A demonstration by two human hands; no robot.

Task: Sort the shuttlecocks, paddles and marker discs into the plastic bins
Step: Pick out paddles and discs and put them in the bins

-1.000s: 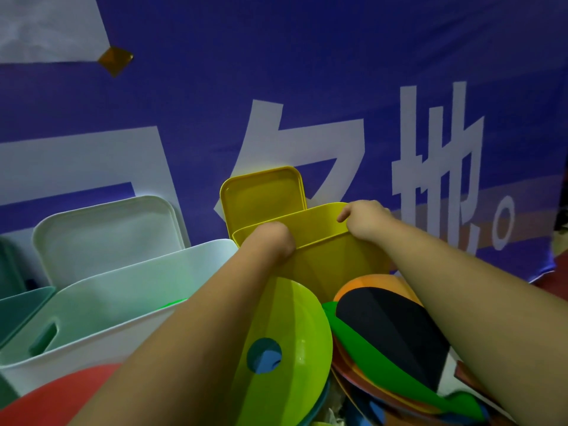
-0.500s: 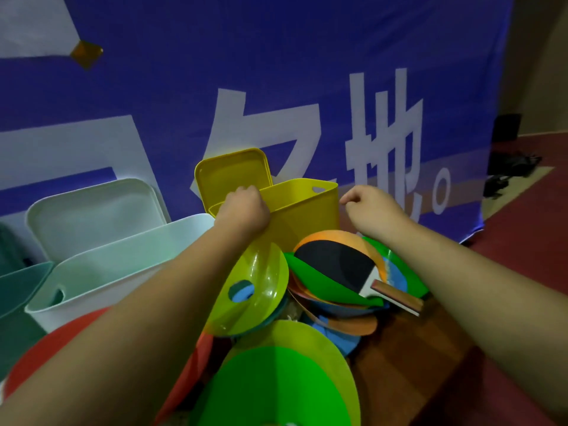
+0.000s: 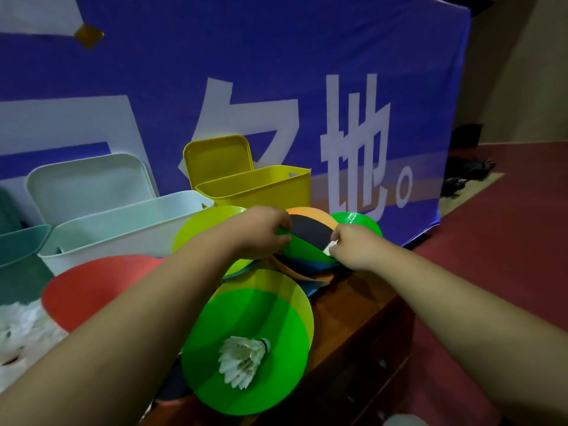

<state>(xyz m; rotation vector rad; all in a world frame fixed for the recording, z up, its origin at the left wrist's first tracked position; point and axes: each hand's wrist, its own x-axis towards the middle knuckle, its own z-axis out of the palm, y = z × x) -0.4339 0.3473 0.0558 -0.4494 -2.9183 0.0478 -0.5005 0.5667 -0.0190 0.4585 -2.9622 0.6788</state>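
A black-faced paddle point(image 3: 310, 230) with an orange rim lies on a heap of marker discs in front of the yellow bin point(image 3: 261, 187). My right hand point(image 3: 353, 245) grips it at the white neck by the handle. A green disc point(image 3: 302, 252) lies partly over the paddle, and my left hand point(image 3: 261, 233) pinches its left edge. Nearer me, a white shuttlecock point(image 3: 244, 361) rests on a large green disc point(image 3: 246, 348). A lime disc point(image 3: 196, 229) leans behind my left wrist.
A white bin point(image 3: 123, 230) and a teal bin point(image 3: 18, 242) stand left of the yellow one, with white point(image 3: 89, 179) and yellow point(image 3: 215, 158) lids leaning on the blue banner behind. A red disc point(image 3: 101, 287) and loose shuttlecocks point(image 3: 18, 327) lie at left. The wooden bench edge drops off at right.
Both hands have left the yellow bin's rim and come down to the heap. The left now pinches the green disc and the right grips the paddle. The view has pulled back.
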